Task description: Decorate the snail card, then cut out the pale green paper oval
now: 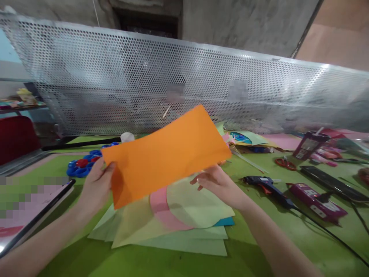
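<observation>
Bare forearms [268, 232] reach in; the left hand [98, 181] pinches the orange sheet [170, 154] by its left end, above stacked papers [198, 204]. The right hand [220, 182] meets its lower edge, fingers loosely curled below; whether they grip, I can't tell.

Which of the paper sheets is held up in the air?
The orange sheet, pinched at its left end by the left hand; the pale green papers lie piled on the table.
</observation>
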A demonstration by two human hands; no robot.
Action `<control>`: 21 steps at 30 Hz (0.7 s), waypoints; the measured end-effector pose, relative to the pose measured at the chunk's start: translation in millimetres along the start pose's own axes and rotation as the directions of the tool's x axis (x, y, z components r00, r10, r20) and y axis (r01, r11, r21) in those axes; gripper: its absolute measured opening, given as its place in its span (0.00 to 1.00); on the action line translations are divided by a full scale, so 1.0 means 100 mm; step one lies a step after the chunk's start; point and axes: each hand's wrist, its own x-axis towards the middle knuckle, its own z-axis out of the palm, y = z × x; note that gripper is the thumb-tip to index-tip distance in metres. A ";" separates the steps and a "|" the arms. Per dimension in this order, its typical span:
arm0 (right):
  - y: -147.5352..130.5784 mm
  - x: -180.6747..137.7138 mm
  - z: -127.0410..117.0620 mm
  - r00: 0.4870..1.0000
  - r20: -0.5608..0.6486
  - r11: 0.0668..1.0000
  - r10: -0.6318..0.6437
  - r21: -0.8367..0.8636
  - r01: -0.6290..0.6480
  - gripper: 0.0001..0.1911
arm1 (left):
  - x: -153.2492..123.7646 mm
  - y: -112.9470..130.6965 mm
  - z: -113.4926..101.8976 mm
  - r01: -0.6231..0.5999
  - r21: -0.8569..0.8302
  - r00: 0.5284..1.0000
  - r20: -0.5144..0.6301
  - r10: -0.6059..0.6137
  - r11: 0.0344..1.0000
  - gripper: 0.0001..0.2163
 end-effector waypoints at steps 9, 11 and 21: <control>0.04 -0.05 0.29 0.962 0.271 0.800 0.025 -0.582 0.143 0.29 | 0.12 -0.09 -0.07 -0.053 -0.082 0.990 -0.133 0.041 0.995 0.13; 0.09 -0.08 0.39 0.935 0.351 0.748 0.050 -0.634 0.198 0.38 | 0.09 -0.07 -0.04 -0.026 -0.090 0.991 -0.134 0.014 0.996 0.13; 0.15 0.00 0.48 0.940 0.341 0.617 -0.016 -0.736 0.278 0.19 | 0.23 -0.06 -0.13 0.128 -0.117 0.975 -0.169 -0.147 0.985 0.11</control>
